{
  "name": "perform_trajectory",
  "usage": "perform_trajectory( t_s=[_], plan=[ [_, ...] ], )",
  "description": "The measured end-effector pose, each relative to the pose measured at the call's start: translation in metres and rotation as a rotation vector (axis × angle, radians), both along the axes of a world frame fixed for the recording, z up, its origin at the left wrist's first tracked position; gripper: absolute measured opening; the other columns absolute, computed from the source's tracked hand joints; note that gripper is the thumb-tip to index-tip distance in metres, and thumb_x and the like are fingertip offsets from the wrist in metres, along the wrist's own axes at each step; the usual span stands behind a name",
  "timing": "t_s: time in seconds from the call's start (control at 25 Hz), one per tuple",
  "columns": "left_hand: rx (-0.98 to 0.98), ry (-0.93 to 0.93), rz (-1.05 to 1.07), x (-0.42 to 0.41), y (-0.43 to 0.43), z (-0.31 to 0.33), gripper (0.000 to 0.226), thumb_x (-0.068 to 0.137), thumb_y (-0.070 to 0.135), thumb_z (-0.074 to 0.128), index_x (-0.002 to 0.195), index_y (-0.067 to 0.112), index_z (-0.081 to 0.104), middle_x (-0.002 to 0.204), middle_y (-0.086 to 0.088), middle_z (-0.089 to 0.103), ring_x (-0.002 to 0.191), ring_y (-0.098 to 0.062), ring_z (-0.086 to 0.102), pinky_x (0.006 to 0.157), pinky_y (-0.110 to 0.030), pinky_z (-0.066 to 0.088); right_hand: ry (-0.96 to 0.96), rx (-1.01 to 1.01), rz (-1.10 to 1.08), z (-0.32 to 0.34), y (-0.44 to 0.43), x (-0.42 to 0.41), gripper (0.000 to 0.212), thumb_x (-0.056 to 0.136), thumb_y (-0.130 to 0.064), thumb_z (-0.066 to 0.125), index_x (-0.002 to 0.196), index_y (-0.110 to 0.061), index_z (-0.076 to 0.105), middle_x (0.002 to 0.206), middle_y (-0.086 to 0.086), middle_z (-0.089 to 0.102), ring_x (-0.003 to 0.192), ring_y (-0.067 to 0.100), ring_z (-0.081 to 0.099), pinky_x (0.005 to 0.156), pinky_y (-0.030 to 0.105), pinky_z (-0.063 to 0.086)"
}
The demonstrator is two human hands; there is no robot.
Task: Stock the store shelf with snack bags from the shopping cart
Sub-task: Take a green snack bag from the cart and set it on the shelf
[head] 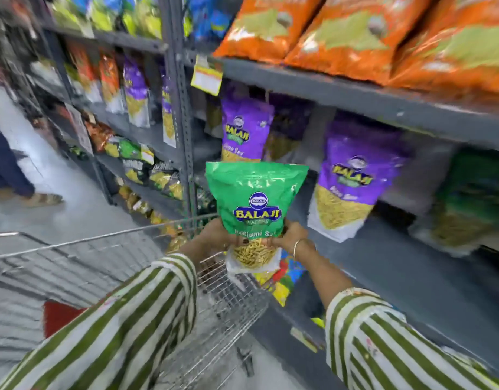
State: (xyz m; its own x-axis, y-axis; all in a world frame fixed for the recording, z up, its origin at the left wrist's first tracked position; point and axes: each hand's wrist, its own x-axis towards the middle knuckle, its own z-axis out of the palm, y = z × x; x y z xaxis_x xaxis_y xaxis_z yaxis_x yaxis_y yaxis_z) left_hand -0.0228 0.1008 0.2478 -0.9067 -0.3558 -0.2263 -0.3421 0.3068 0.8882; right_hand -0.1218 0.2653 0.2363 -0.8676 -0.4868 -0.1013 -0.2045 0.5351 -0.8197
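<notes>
I hold a green snack bag [255, 192] upright in front of me, above the corner of the wire shopping cart [225, 299]. My left hand [214, 235] grips its lower left side and my right hand [291, 233] grips its lower right side. The grey store shelf [389, 266] lies just beyond and to the right of the bag. Two purple snack bags [352, 178] stand on it, one behind the green bag and one to its right. A darker green bag [473, 198] stands blurred at the far right.
Orange bags [355, 32] fill the shelf above. A yellow price tag [206, 76] hangs from that shelf's edge. More shelves of bags run along the left. A red item [59, 316] lies in the cart. Another person's leg and sandal [20, 178] stand in the aisle at left.
</notes>
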Motion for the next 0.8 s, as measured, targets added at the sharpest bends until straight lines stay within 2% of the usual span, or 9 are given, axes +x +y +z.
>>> perform_trajectory(
  t_s=[0.08,0.16,0.24,0.32,0.4,0.52,0.56,0.68,0.8],
  plan=[
    [-0.009,0.041,-0.077,-0.013,0.035,0.019,0.042,0.073,-0.004,0.069,0.113,-0.002,0.061,0.085,-0.007,0.069,0.056,0.003,0.063,0.064,-0.017,0.057,0.016,-0.053,-0.070,0.026,0.045,0.004,0.056,0.062,-0.012,0.083,0.113,-0.003,0.062,0.104,0.005,0.067,0.091,0.011,0.054,0.074,0.017,0.052],
    [0.047,0.068,-0.140,-0.031,0.064,0.030,0.049,0.069,0.005,0.075,0.116,0.003,0.060,0.067,0.005,0.069,0.045,0.010,0.058,0.051,-0.006,0.049,0.019,-0.073,-0.158,0.045,0.086,0.008,0.058,0.063,-0.012,0.082,0.116,-0.004,0.060,0.105,0.003,0.065,0.092,0.013,0.057,0.074,0.017,0.045],
    [0.087,0.029,-0.250,-0.056,0.107,0.037,0.054,0.059,0.018,0.084,0.107,0.002,0.066,0.068,0.005,0.071,0.069,-0.007,0.064,0.066,-0.021,0.052,0.038,-0.066,-0.281,0.058,0.137,0.007,0.058,0.064,-0.015,0.082,0.117,-0.005,0.060,0.107,0.007,0.067,0.098,0.019,0.062,0.074,0.017,0.041],
    [0.127,0.020,-0.285,-0.074,0.137,0.037,0.039,0.066,0.006,0.078,0.104,0.005,0.067,0.074,0.005,0.072,0.088,-0.019,0.058,0.071,-0.029,0.050,0.025,-0.062,-0.346,0.062,0.168,0.007,0.057,0.063,-0.014,0.082,0.115,-0.004,0.061,0.114,0.013,0.068,0.100,0.020,0.062,0.079,0.022,0.046],
    [0.147,-0.014,-0.369,-0.093,0.182,0.038,0.044,0.073,-0.002,0.070,0.115,0.002,0.059,0.097,-0.005,0.066,0.094,-0.021,0.055,0.073,-0.031,0.049,0.026,-0.078,-0.448,0.063,0.210,0.004,0.055,0.063,-0.010,0.082,0.113,-0.002,0.062,0.113,0.012,0.068,0.091,0.016,0.059,0.081,0.021,0.052],
    [0.141,-0.075,-0.490,-0.126,0.248,0.034,0.046,0.076,0.001,0.068,0.120,0.002,0.055,0.114,-0.017,0.064,0.108,-0.030,0.058,0.086,-0.042,0.047,-0.007,-0.145,-0.584,0.063,0.270,-0.003,0.050,0.067,0.002,0.077,0.114,0.006,0.060,0.102,0.002,0.059,0.088,0.013,0.053,0.053,-0.001,0.046],
    [0.137,-0.085,-0.511,-0.136,0.266,0.033,0.046,0.076,0.002,0.069,0.120,0.002,0.056,0.118,-0.018,0.063,0.111,-0.033,0.058,0.089,-0.044,0.047,-0.009,-0.142,-0.626,0.060,0.287,-0.008,0.050,0.067,0.002,0.077,0.113,0.006,0.059,0.101,0.003,0.059,0.089,0.013,0.054,0.057,0.003,0.048],
    [0.118,-0.079,-0.596,-0.166,0.309,0.028,0.048,0.076,0.003,0.069,0.122,0.004,0.055,0.120,-0.016,0.062,0.102,-0.024,0.057,0.093,-0.046,0.047,-0.008,-0.144,-0.758,0.047,0.322,-0.023,0.052,0.063,-0.003,0.081,0.111,0.003,0.061,0.108,0.007,0.066,0.089,0.017,0.058,0.086,0.030,0.053],
    [0.088,-0.075,-0.611,-0.187,0.336,0.025,0.047,0.074,0.002,0.071,0.119,0.004,0.057,0.125,-0.018,0.062,0.111,-0.030,0.059,0.088,-0.039,0.050,-0.004,-0.149,-0.836,0.037,0.344,-0.034,0.055,0.063,-0.005,0.081,0.113,-0.001,0.060,0.103,0.008,0.066,0.098,0.024,0.063,0.091,0.037,0.052]
  ],
)
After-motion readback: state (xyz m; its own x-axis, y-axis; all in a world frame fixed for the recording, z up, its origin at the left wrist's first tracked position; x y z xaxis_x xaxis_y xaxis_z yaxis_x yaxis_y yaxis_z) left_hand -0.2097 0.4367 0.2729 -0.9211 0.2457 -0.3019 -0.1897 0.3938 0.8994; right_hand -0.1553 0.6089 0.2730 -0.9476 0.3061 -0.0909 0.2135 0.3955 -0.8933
